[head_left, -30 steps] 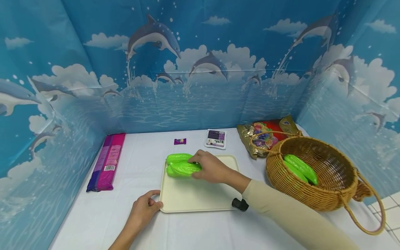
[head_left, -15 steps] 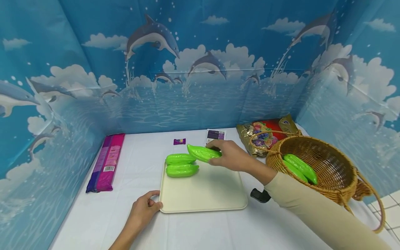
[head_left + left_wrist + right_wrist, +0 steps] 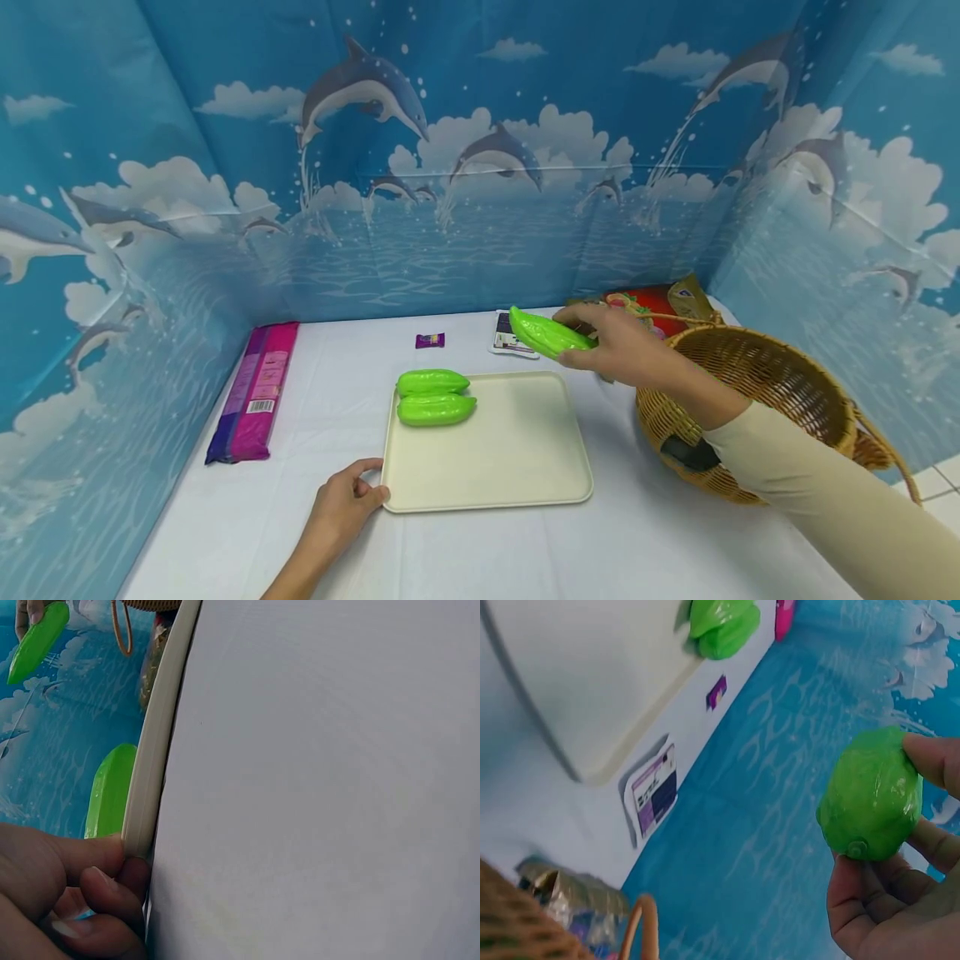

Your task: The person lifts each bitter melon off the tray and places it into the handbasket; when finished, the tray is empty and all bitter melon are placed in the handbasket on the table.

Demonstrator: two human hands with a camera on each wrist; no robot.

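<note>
My right hand (image 3: 630,348) holds a bright green bitter melon (image 3: 543,333), its pointed tip toward the left, in the air above the back right of the cream tray (image 3: 498,467). The right wrist view shows the thumb and fingers around the stem end of the held melon (image 3: 874,799). Two similar melons, a rear one (image 3: 432,382) and a front one (image 3: 437,409), lie side by side in the tray's back left corner. At the tray's front left corner, my left hand (image 3: 341,510) pinches the rim (image 3: 150,765) between thumb and fingers.
Right of the tray stands a wicker basket (image 3: 795,392), its inside partly hidden by the right arm. Behind lie a gold and red bag (image 3: 660,304), a white and purple packet (image 3: 504,337) and a small purple wrapper (image 3: 430,341). A long pink package (image 3: 255,392) lies left.
My right hand has lifted one melon off the other two and carried it right and back, past the tray's far edge. The left hand stays at the tray corner.
</note>
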